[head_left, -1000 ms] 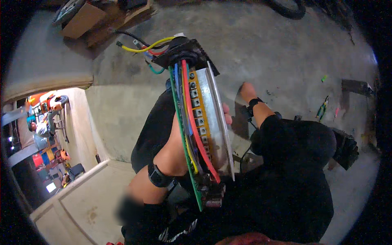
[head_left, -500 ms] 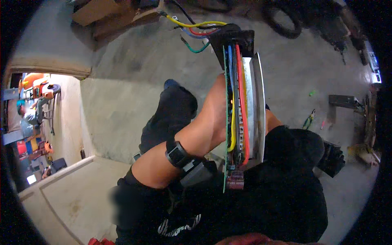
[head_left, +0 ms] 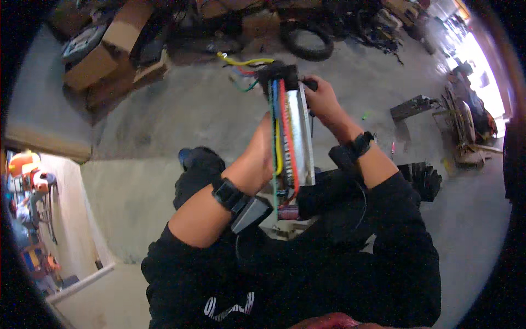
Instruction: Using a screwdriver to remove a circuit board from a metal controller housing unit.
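A motor controller (head_left: 293,126), upright in front of me, shows its long green circuit board, silver metal side and red, blue and yellow wires. A black end piece caps its top, where loose yellow, red, blue and green leads (head_left: 249,62) stick out to the left. My left hand (head_left: 263,151) holds the controller from behind its left side; the board hides the fingers. At the upper right edge, my right hand (head_left: 323,101) is closed round a dark-handled tool (head_left: 310,84), blurred, perhaps a screwdriver. Whether that tool touches the controller I cannot tell.
Tyres (head_left: 308,44) and cardboard boxes (head_left: 129,24) lie along the far wall. A grey metal bar (head_left: 413,108) and a pile of parts are at right. A black finned object (head_left: 422,181) sits beside my right arm. A doorway on the left shows an orange vehicle (head_left: 24,163).
My right hand has come out from behind the controller to its upper right edge, with the dark tool in view. The controller appears lower, left and smaller. The view has shifted.
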`<control>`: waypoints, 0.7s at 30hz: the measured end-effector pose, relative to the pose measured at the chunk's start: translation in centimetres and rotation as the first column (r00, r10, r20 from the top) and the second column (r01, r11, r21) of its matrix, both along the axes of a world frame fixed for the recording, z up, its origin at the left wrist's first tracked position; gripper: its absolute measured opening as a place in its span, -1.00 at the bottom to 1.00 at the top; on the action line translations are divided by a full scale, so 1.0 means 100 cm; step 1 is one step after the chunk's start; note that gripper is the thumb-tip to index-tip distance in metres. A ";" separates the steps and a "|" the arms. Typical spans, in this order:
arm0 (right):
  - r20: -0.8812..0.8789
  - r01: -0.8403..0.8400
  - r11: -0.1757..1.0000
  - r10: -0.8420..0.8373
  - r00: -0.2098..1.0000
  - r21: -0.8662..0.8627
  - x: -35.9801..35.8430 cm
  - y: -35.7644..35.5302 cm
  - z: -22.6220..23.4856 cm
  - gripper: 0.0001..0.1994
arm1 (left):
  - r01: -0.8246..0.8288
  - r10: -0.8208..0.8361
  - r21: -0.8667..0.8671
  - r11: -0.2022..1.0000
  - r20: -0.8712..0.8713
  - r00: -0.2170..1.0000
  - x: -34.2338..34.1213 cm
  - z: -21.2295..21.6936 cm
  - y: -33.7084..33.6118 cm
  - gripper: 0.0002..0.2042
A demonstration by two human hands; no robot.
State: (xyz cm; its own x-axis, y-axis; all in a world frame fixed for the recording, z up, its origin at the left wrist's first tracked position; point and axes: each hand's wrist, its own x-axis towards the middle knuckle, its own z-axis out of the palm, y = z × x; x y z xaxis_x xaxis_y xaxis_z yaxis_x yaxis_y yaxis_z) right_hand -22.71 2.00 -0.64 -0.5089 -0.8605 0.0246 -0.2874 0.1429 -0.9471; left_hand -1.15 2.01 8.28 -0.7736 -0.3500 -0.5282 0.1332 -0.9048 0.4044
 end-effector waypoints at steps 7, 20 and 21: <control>0.278 0.081 0.988 -0.041 0.960 -0.133 0.024 0.035 0.087 -0.75 | 0.131 -0.104 -0.268 0.955 0.112 0.988 0.008 -0.020 -0.017 -0.58; -0.271 -0.231 0.860 0.113 0.956 -0.454 0.042 0.039 0.091 -0.81 | 0.182 -0.044 -0.309 0.933 0.405 0.913 -0.013 -0.021 -0.045 -0.59; -0.325 -0.253 0.868 0.114 0.939 -0.427 0.045 0.038 0.093 -0.81 | 0.170 -0.033 -0.279 0.945 0.438 0.899 -0.011 -0.017 -0.047 -0.59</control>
